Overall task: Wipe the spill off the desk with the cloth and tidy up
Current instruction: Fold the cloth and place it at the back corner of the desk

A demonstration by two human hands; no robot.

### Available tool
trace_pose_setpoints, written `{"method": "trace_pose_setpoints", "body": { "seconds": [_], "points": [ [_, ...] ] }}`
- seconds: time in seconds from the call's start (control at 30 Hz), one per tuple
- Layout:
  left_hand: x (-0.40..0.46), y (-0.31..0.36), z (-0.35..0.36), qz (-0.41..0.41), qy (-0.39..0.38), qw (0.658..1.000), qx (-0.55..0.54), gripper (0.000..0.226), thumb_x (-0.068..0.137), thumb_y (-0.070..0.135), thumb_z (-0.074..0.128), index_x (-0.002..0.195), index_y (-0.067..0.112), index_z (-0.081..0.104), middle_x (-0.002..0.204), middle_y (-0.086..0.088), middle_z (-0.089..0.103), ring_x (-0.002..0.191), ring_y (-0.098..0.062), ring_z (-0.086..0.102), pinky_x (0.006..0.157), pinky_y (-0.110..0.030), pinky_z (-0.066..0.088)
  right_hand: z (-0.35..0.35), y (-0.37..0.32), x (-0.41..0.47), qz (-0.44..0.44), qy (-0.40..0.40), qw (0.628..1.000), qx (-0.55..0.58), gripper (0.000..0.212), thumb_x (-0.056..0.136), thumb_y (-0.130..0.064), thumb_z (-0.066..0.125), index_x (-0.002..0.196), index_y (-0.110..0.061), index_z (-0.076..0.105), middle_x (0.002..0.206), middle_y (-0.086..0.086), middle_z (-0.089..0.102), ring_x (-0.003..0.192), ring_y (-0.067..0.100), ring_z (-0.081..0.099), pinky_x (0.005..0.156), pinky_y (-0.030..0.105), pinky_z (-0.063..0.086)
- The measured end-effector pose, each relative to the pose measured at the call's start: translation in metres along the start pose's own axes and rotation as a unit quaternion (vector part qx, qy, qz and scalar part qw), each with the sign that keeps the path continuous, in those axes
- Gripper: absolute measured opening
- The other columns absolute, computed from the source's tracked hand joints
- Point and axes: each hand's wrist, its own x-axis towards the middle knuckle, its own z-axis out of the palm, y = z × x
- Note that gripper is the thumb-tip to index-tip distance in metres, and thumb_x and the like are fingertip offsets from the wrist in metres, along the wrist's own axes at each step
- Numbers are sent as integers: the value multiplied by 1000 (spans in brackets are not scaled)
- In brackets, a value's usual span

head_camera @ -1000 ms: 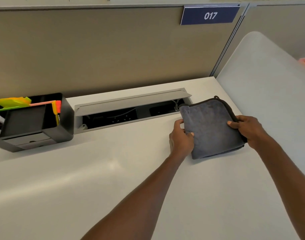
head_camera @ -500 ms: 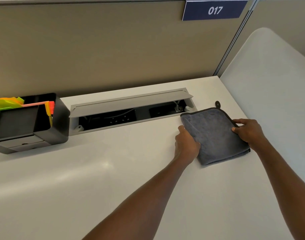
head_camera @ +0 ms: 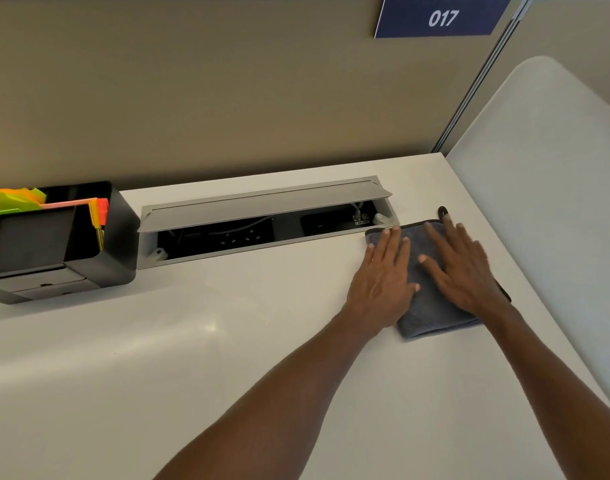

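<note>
A folded grey cloth point(head_camera: 431, 311) lies flat on the white desk point(head_camera: 227, 368) at the right, just in front of the cable tray's right end. My left hand point(head_camera: 383, 275) rests palm down on the cloth's left part, fingers straight and apart. My right hand point(head_camera: 464, 268) lies flat on its right part, fingers spread. Neither hand grips the cloth. A small black hanging loop point(head_camera: 443, 212) pokes out at the cloth's far corner. No spill shows on the desk.
An open grey cable tray point(head_camera: 262, 220) with its lid raised runs along the back. A black desk organiser point(head_camera: 116, 244) with coloured notes and pens stands at the far left. A tan partition point(head_camera: 227, 91) with a blue "017" sign point(head_camera: 442, 18) backs the desk. A pale side panel point(head_camera: 546, 188) rises on the right.
Both hands let go of the cloth's edges and now lie flat on top of it. The cloth sits lower on the desk, pressed flat.
</note>
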Motion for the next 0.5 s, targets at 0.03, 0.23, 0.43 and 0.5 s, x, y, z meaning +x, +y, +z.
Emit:
{"method": "trace_pose_setpoints", "body": {
  "seconds": [0.03, 0.23, 0.43, 0.5],
  "points": [
    [0, -6, 4, -1, -34, 999, 19, 81, 97, 49, 40, 154, 6, 1, 163, -12, -11, 151, -25, -11, 123, -41, 0, 9, 0, -2, -3, -30, 999, -11, 69, 95, -64, 24, 155, -40, 2, 166, -1, -9, 152, 25, -3, 120, 54, 6],
    [-2, -29, 15, -13, -88, 995, 39, 92, 92, 67, 28, 154, 9, -7, 163, -6, -15, 151, -20, -12, 123, -42, 2, 31, 4, -10, 3, -25, 998, -54, 71, 87, -74, 6, 152, -47, -9, 165, -5, -14, 152, 25, -9, 120, 54, -3],
    [-1, -31, 12, -14, -88, 996, 29, 93, 92, 67, 30, 154, 7, -5, 164, -8, -12, 151, -20, -11, 123, -41, 1, 28, 3, -9, 3, -43, 998, -55, 72, 86, -75, 6, 150, -48, -14, 164, -5, -16, 152, 25, -11, 119, 54, -4],
    [-8, -36, 3, -31, -60, 998, -4, 87, 95, 61, 31, 154, 8, -4, 164, -8, -11, 151, -19, -10, 123, -39, -1, 25, 1, -9, 17, -75, 995, -57, 69, 88, -74, 7, 148, -49, -18, 164, -4, -18, 151, 25, -13, 119, 53, -6]
  ]
}}
